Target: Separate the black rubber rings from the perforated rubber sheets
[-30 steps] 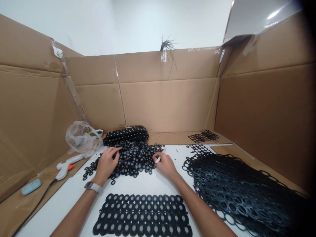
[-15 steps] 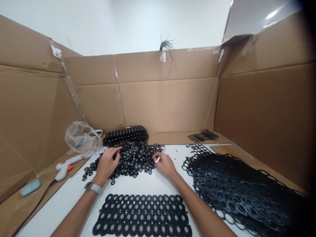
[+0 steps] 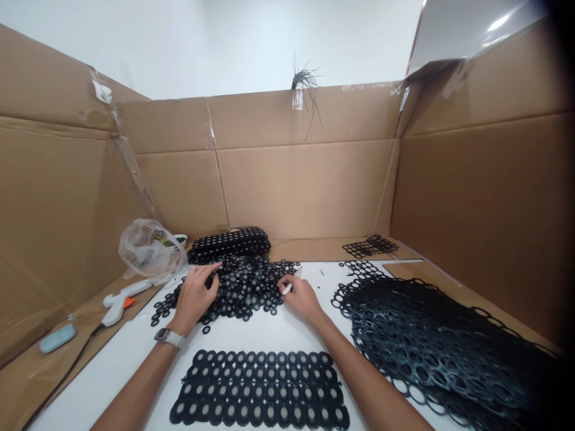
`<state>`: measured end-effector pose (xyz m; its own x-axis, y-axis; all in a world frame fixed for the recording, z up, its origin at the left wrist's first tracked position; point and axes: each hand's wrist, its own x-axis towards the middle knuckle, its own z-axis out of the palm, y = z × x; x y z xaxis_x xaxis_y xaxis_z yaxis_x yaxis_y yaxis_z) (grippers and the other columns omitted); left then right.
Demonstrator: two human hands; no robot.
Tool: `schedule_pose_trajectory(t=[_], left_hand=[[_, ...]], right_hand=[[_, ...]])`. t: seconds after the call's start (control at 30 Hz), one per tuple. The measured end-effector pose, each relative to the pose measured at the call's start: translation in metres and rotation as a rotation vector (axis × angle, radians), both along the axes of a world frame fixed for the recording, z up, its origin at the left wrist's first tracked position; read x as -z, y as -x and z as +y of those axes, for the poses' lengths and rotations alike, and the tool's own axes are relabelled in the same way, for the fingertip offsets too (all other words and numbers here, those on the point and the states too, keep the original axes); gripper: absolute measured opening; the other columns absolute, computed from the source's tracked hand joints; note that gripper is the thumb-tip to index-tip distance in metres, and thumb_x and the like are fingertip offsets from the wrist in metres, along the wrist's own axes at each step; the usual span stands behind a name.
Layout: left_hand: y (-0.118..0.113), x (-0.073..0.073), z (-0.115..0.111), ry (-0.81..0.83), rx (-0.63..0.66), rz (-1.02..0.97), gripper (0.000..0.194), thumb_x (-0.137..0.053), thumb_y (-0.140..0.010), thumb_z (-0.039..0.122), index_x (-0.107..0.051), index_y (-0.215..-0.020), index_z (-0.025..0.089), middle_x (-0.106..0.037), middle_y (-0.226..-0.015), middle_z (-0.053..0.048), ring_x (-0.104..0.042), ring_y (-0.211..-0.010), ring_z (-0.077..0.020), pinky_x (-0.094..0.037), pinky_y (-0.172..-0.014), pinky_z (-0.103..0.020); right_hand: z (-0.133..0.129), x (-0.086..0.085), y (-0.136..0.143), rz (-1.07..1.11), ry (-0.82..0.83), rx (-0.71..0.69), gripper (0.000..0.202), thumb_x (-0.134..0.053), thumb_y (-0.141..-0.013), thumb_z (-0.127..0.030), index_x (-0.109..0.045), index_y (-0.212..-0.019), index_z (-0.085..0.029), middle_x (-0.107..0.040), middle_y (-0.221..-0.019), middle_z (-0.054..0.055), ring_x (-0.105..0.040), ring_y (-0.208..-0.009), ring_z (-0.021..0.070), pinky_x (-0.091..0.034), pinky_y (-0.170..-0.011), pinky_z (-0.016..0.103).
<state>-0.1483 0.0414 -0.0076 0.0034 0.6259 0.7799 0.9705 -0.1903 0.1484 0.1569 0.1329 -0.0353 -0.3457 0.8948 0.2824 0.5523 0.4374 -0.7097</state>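
A heap of small black rings with grey centres (image 3: pixel 245 287) lies on the white board (image 3: pixel 265 336). At the heap's left side rests my left hand (image 3: pixel 197 296), its thumb and fingers apart, with a watch (image 3: pixel 168 337) on the wrist. My right hand (image 3: pixel 300 296) is at the heap's right edge, fingers closed round a small white tool (image 3: pixel 287 288) that is mostly hidden. Nearer to me, between my forearms, a flat panel of joined black discs with grey centres (image 3: pixel 258 392) lies in rows.
Black ring netting (image 3: pixel 422 341) is piled at the right. A rolled dotted black piece (image 3: pixel 229 242) sits behind the heap. At the left are a plastic bag (image 3: pixel 150 251), a white glue gun (image 3: pixel 115 308) with a cord, and a light blue case (image 3: pixel 57 339). Cardboard walls (image 3: pixel 305 185) surround the board.
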Motion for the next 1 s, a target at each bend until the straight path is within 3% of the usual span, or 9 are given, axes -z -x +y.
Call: schedule_pose_trajectory(t=[0.33,0.67,1.0], left_hand=[[0.015,-0.001,0.013,0.005,-0.130,0.041,0.033,-0.051,-0.107,0.037,-0.078,-0.122,0.025,-0.070,-0.128,-0.012,-0.057,-0.120,-0.0355,-0.047,-0.110,-0.054],[0.026,-0.001,0.021,0.050,-0.103,0.050,0.038,-0.053,-0.107,0.048,-0.081,-0.120,0.026,-0.068,-0.123,-0.012,-0.058,-0.113,-0.0331,-0.049,-0.105,-0.050],[0.024,-0.005,0.019,0.030,-0.075,0.026,0.028,-0.058,-0.105,0.041,-0.080,-0.110,0.024,-0.070,-0.117,-0.010,-0.061,-0.108,-0.0312,-0.050,-0.101,-0.048]], right_hand=[[-0.003,-0.002,0.000,0.007,-0.003,0.003,0.025,-0.061,-0.089,-0.016,-0.081,-0.100,-0.026,-0.080,-0.102,0.001,-0.070,-0.093,0.0200,-0.043,-0.080,0.024],[-0.002,-0.002,-0.001,-0.010,-0.029,-0.005,0.023,-0.060,-0.090,-0.017,-0.080,-0.097,-0.026,-0.080,-0.103,-0.001,-0.070,-0.094,0.0205,-0.042,-0.079,0.025],[-0.003,-0.004,-0.001,-0.014,-0.020,-0.005,0.024,-0.060,-0.091,-0.018,-0.080,-0.100,-0.026,-0.080,-0.106,0.001,-0.071,-0.099,0.0215,-0.044,-0.083,0.026]])
